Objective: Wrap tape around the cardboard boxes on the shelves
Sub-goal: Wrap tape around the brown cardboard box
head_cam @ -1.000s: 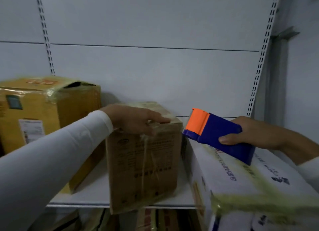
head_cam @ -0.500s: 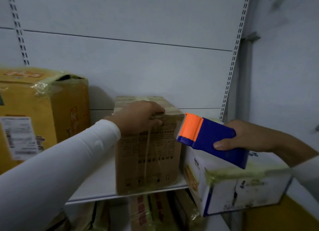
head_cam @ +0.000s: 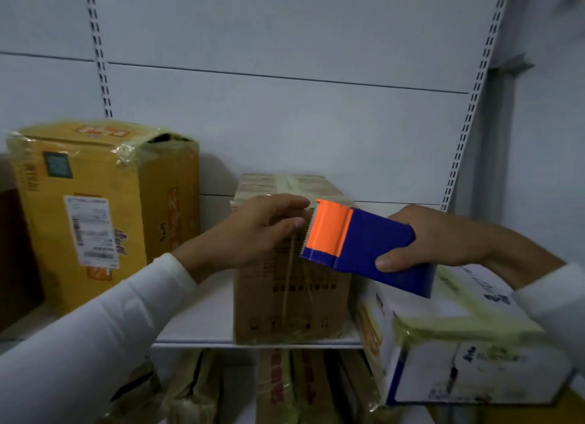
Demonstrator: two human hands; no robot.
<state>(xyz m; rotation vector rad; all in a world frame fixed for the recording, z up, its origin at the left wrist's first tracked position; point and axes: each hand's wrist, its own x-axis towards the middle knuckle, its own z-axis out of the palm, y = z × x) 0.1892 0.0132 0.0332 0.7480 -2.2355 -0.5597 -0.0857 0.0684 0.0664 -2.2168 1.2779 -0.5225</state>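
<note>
Both hands meet in front of the middle box. The left hand [head_cam: 256, 230], reaching out of a white long sleeve [head_cam: 95, 338], has its fingers curled with thumb and fingertips pinched together right at the orange toothed end of the blue and orange plastic tape dispenser [head_cam: 364, 249]; it appears to nip the tape end there, though the tape itself is too thin and clear to make out. The right hand [head_cam: 440, 236] is clenched around the blue body of the dispenser, thumb underneath and fingers over the top, holding it tilted with the orange end up and toward the left.

Behind the left hand stands the small brown cardboard box [head_cam: 291, 290] — upright on the white metal shelf [head_cam: 205, 322], near its front edge, with strips of yellowish tape across its top and down its front face. To its left, apart from it, sits a larger yellow cardboard box [head_cam: 101, 208] with a white shipping label and crumpled tape at its torn top corner. To the right, just beside the brown box, a white cardboard box with blue edges [head_cam: 459, 344] juts out past the shelf front, a band of yellowish tape around it. Below the shelf, more taped brown cartons [head_cam: 285, 388] stand packed together. Grey back panels [head_cam: 285, 107] and slotted uprights rise behind.
</note>
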